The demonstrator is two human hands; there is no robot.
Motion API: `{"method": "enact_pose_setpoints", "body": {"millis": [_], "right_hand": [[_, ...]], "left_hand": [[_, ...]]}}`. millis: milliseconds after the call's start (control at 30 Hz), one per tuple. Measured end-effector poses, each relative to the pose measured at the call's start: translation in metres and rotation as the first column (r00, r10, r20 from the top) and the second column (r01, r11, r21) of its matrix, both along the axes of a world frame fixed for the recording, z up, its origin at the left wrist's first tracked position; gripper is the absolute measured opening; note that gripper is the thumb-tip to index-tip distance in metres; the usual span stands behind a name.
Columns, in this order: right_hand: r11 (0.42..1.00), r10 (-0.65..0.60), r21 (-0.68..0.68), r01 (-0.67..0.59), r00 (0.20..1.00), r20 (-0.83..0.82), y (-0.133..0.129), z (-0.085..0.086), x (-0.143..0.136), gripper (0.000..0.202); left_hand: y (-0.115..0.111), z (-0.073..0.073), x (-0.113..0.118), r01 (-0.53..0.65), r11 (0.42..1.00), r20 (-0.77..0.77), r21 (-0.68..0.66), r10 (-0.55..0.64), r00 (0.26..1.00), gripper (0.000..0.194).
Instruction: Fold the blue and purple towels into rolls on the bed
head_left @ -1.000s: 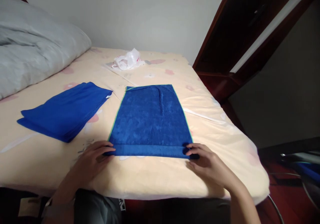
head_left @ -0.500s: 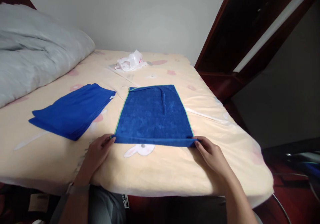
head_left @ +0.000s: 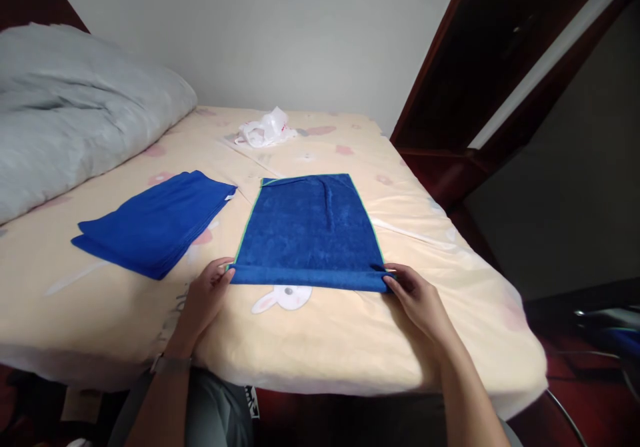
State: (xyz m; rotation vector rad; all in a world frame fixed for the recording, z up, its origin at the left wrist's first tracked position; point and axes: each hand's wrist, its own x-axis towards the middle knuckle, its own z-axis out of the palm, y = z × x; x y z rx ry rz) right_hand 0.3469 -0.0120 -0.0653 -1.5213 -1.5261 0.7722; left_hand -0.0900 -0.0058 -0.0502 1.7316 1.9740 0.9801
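Observation:
A dark blue towel [head_left: 305, 227] with green edging lies spread on the bed, its near edge turned over into a narrow strip. My left hand [head_left: 213, 294] pinches the left end of that strip between thumb and fingers. At the right end, my right hand [head_left: 413, 294] grips the strip the same way. A ridge runs through the towel's upper right part, and its far left corner is creased. To the left lies a brighter blue folded cloth [head_left: 155, 224] with a small white tag, touched by neither hand.
A crumpled white plastic bag [head_left: 267, 129] rests toward the back of the bed. The bedsheet [head_left: 325, 340] is cream with printed rabbits. A grey quilt [head_left: 85, 114] is heaped at the left. Behind stands a pale wall [head_left: 280, 40], with a dark door [head_left: 490, 54] at the right.
The strip at the towel's near edge looks turned over slightly further and wider, with both hands still on its ends. The view has shifted a little.

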Motion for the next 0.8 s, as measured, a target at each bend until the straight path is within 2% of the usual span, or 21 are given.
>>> {"method": "enact_pose_setpoints", "body": {"millis": [133,233,333,467,667,800], "right_hand": [[0.998,-0.006,-0.065,-0.007,0.982,-0.189,-0.010,0.018,0.005,0.048],[0.990,0.009,-0.134,-0.042,0.972,-0.235,-0.015,0.022,0.011,0.050],[0.982,0.044,-0.177,-0.065,0.992,-0.120,-0.012,0.011,0.014,0.046],[0.989,0.014,-0.148,0.002,0.994,0.112,-0.004,-0.004,0.014,0.040],[0.997,0.009,-0.074,0.003,0.986,0.166,-0.005,-0.006,0.012,0.035],[0.995,0.013,-0.102,0.013,0.969,0.248,-0.003,-0.012,0.013,0.033]], "left_hand": [[-0.005,0.007,-0.003,-0.018,0.999,0.042,0.036,0.017,0.999,0.039],[-0.010,0.010,-0.005,-0.069,0.998,0.013,0.015,0.069,0.998,0.035],[-0.011,0.007,-0.004,-0.071,0.997,-0.145,-0.020,0.067,0.987,0.032],[-0.007,-0.003,-0.004,0.006,1.000,-0.332,-0.017,-0.012,0.943,0.033],[-0.008,-0.011,-0.006,0.119,0.983,-0.426,0.141,-0.049,0.903,0.043],[-0.008,-0.012,-0.005,0.083,0.996,-0.515,0.045,-0.048,0.856,0.040]]}}
